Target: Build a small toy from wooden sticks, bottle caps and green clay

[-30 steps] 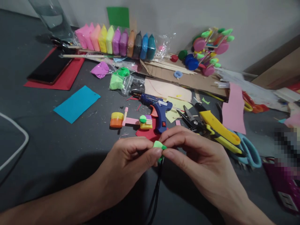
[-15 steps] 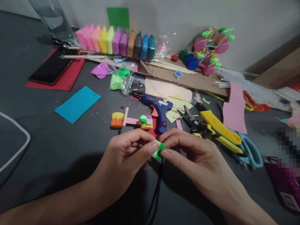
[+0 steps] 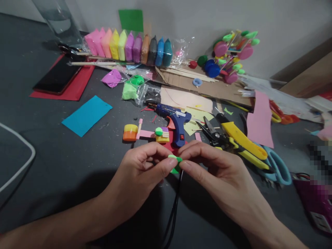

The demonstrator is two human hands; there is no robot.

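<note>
Between my fingertips is a small piece of green modelling clay [image 3: 176,168], light green on one side and darker green on the other. My left hand [image 3: 145,164] pinches it with thumb and fingers. From the other side, my right hand [image 3: 210,164] grips its edge, thumb and index finger close together. Just beyond the hands lies a blue glue gun [image 3: 178,126] on its side. Left of it sits a small clay model [image 3: 146,134] with yellow, orange, pink and green parts. A black cord [image 3: 175,207] runs below the hands.
Wrapped clay blocks [image 3: 129,46] line the wall. Scissors [image 3: 215,133], a yellow cutter [image 3: 243,140] and light-blue scissor handles [image 3: 277,167] lie to the right. A blue sheet [image 3: 87,116] and a phone [image 3: 58,77] are on the left. Finished-looking clay pieces [image 3: 230,57] stand at the back right.
The green clay has turned slightly between my fingers, showing less of its face. My right fingertips have shifted a little along its edge. Other things stay in place.
</note>
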